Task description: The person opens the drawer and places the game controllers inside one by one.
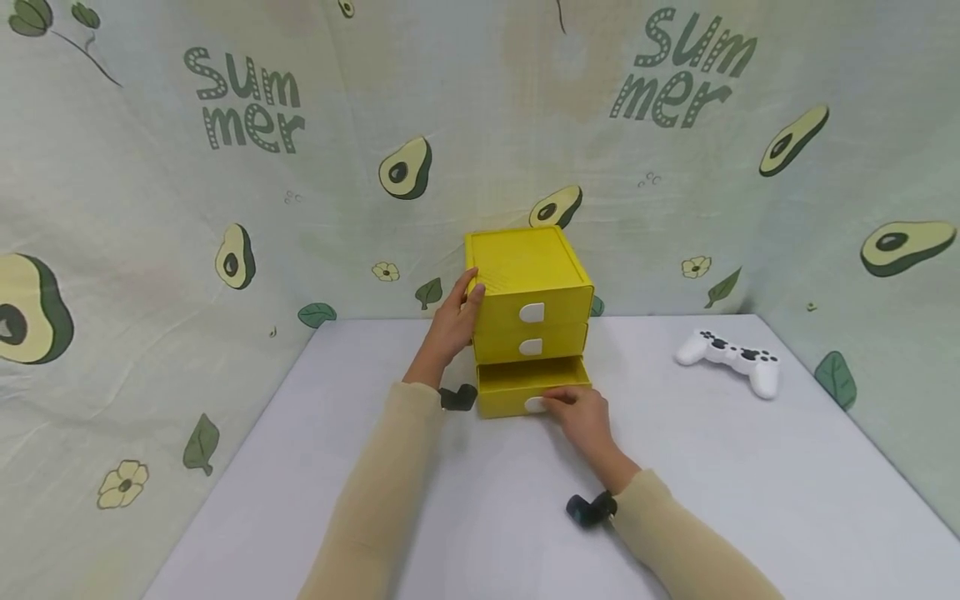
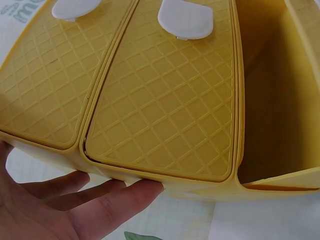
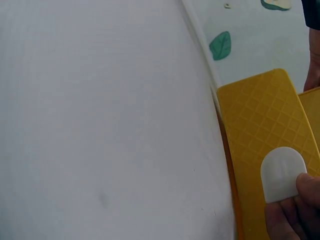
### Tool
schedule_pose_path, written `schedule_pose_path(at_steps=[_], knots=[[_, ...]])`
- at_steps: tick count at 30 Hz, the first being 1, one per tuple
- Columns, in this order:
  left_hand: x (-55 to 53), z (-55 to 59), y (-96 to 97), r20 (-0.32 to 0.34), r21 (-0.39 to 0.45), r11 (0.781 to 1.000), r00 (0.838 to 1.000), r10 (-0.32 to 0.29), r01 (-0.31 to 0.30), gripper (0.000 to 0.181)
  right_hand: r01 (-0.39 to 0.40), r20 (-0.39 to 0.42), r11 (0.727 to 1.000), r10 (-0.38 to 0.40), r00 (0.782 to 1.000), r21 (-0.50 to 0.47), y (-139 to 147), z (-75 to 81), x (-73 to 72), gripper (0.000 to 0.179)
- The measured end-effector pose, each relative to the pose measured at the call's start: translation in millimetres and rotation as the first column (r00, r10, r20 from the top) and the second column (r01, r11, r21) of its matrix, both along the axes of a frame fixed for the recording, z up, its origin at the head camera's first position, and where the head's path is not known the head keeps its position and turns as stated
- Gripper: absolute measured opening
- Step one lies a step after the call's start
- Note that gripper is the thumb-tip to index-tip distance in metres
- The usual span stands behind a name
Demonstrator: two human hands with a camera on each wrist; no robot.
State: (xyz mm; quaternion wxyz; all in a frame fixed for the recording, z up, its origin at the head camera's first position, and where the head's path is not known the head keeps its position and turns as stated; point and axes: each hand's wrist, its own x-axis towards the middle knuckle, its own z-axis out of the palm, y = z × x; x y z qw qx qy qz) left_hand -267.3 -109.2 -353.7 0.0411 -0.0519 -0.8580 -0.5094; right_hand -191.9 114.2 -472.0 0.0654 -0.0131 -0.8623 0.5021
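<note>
A yellow three-drawer cabinet (image 1: 525, 258) stands at the back of the table, its bottom drawer (image 1: 498, 406) pulled partly out. The inside that shows in the drawer looks bare. My right hand (image 1: 585, 417) pinches the white handle (image 3: 282, 172) of that drawer between thumb and fingers. On the cabinet's left side rests my left hand (image 1: 453, 321); in the left wrist view its fingers (image 2: 117, 207) reach along the side wall, nearly straight. The middle drawer (image 2: 162, 100) and the top drawer are closed, each with a white handle on its waffle-patterned front.
A white game controller (image 1: 727, 358) lies on the table's right side, well away from the cabinet. The white table (image 1: 480, 517) meets a hanging cloth (image 1: 337, 208) printed with avocados behind and at both sides.
</note>
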Motion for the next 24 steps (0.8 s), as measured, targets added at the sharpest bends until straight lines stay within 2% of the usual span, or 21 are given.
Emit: schedule_pose_path(at_steps=[8,24], knots=[[2.7,0.8,1.1,0.000,-0.001,1.000,1.000,0.009,-0.009,0.060,-0.002,0.033,1.000,0.002,0.999,-0.004,1.6,0.7,10.0,0.015],[2.8,-0.6,1.6,-0.010,-0.008,1.000,1.000,0.012,-0.012,0.062,-0.004,0.020,1.000,0.003,1.000,0.003,2.6,1.9,33.0,0.014]])
